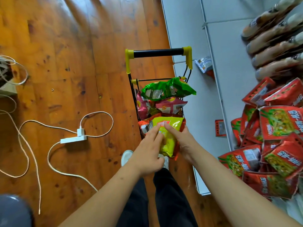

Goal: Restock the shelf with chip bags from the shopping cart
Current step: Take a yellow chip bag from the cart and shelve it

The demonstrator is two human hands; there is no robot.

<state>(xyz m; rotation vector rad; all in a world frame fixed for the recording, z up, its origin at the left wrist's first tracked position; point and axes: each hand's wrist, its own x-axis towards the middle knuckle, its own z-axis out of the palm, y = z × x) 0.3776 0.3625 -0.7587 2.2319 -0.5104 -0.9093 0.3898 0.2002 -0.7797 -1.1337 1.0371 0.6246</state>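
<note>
Head view: both your hands are on the crinkly yellow-green foil chip bag [168,136] at the near end of the black wire shopping cart [157,53]. Your right hand [183,141] wraps its edge, fingers curled shut around it; your left hand [147,154] lies flat, fingers extended. Lift by the edges, not the middle, then swing right to the white shelf [229,79].

I count one shopping cart [158,66] with about six chip bags: one green bag [167,89], two pink bags [170,106], one yellow bag [168,136], and two orange ones, partly hidden. On the right shelf [229,79] I count about ten red bags [278,122].
</note>
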